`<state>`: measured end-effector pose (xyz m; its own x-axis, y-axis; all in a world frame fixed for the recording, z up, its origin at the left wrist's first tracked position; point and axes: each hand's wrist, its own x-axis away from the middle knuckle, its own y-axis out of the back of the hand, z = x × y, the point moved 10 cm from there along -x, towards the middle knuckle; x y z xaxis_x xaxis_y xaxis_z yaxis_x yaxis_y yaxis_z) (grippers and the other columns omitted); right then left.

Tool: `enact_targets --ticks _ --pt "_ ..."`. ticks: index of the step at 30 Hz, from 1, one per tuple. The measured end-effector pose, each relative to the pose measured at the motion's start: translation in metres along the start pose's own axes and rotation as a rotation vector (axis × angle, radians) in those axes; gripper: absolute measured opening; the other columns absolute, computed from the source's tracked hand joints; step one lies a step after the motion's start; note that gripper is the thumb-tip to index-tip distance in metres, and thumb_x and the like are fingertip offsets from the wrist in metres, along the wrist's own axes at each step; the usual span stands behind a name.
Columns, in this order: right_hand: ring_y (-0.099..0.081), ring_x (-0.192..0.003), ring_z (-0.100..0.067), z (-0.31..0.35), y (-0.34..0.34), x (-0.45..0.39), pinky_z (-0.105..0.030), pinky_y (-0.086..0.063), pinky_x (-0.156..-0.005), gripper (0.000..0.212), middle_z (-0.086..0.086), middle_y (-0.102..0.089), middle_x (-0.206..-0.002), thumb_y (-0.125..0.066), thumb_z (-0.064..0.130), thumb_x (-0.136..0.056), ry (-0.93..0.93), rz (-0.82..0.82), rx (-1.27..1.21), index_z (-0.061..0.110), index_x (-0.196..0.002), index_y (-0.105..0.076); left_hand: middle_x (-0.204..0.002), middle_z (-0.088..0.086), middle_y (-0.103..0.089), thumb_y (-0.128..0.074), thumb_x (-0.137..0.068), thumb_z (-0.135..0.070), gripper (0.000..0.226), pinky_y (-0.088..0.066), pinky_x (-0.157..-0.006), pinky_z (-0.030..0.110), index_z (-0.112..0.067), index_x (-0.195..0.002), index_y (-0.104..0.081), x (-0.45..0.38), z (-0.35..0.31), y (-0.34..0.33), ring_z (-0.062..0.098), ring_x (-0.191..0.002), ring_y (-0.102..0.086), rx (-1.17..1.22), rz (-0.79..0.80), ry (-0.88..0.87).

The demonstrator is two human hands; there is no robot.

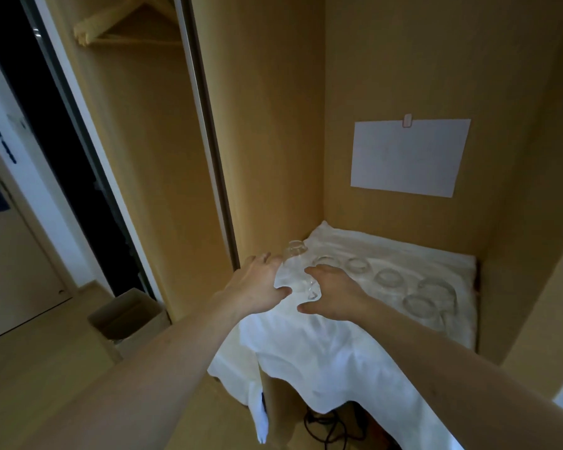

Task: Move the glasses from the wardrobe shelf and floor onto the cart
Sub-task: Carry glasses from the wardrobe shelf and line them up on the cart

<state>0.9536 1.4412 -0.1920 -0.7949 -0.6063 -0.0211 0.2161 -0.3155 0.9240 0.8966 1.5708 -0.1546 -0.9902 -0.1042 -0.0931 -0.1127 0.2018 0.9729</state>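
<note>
Both arms reach into the wardrobe: the left hand (257,284) and right hand (333,295), fingers spread and loosely open, flank a clear glass (298,274) on the white cloth (322,358) covering the shelf. Beyond, more glasses (389,277) stand in rows; a blank sheet (410,155) hangs behind.

Both forearms bare, apparently no sleeves, rings or watch showing.

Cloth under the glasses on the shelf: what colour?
White, plain, wrinkled: the cloth drapes over the shelf edge. Head view, the only one.
</note>
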Motion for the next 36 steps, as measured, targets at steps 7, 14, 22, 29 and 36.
enact_targets --ticks 7,14,22,29,36 --pt "-0.038 -0.141 -0.025 -0.026 0.005 -0.052 -0.039 -0.037 -0.112 0.091 -0.004 -0.044 -0.151 -0.076 0.057 -0.078 -0.096 -0.017 0.0 0.022 -0.152 -0.037 -0.139 0.004 -0.049 -0.065 -0.09 -0.047 0.064 -0.045 -0.101 0.043 -0.033 -0.147 -0.039 -0.064 0.013 -0.021 0.032 -0.127 -0.046 0.053 0.021 -0.07" --pt "-0.044 -0.136 -0.029 -0.045 0.001 -0.101 -0.043 -0.04 -0.109 0.084 -0.009 -0.05 -0.144 -0.074 0.06 -0.079 -0.216 -0.023 0.059 0.019 -0.145 -0.045 -0.143 0.007 -0.048 -0.069 -0.089 -0.045 0.07 -0.041 -0.104 0.038 -0.029 -0.15 -0.039 -0.132 0.031 -0.052 0.034 -0.128 -0.047 0.086 0.093 -0.178" --pt "-0.05 -0.124 -0.031 -0.059 -0.015 -0.134 -0.04 -0.047 -0.097 0.073 -0.008 -0.051 -0.13 -0.073 0.058 -0.079 -0.392 0.085 0.153 0.021 -0.136 -0.048 -0.15 0.012 -0.041 -0.082 -0.074 -0.047 0.099 -0.041 -0.109 0.04 -0.021 -0.154 -0.032 -0.19 0.03 -0.083 0.034 -0.135 -0.044 0.078 0.229 -0.267" --pt "-0.052 -0.121 -0.033 -0.07 -0.033 -0.148 -0.042 -0.047 -0.096 0.074 -0.009 -0.049 -0.129 -0.072 0.062 -0.077 -0.504 0.216 0.306 0.023 -0.135 -0.048 -0.12 0.008 -0.047 -0.082 -0.072 -0.019 0.079 -0.049 -0.076 0.037 -0.022 -0.136 -0.037 -0.205 0.021 -0.094 0.032 -0.108 -0.056 0.045 0.285 -0.346" --pt "-0.056 -0.111 -0.03 -0.082 -0.045 -0.156 -0.035 -0.046 -0.077 0.075 -0.008 -0.044 -0.12 -0.079 0.051 -0.072 -0.602 0.313 0.315 0.023 -0.133 -0.046 -0.111 0.008 -0.043 -0.083 -0.067 -0.011 0.074 -0.045 -0.063 0.032 -0.022 -0.121 -0.035 -0.211 0.02 -0.101 0.029 -0.095 -0.057 0.154 0.364 -0.287"
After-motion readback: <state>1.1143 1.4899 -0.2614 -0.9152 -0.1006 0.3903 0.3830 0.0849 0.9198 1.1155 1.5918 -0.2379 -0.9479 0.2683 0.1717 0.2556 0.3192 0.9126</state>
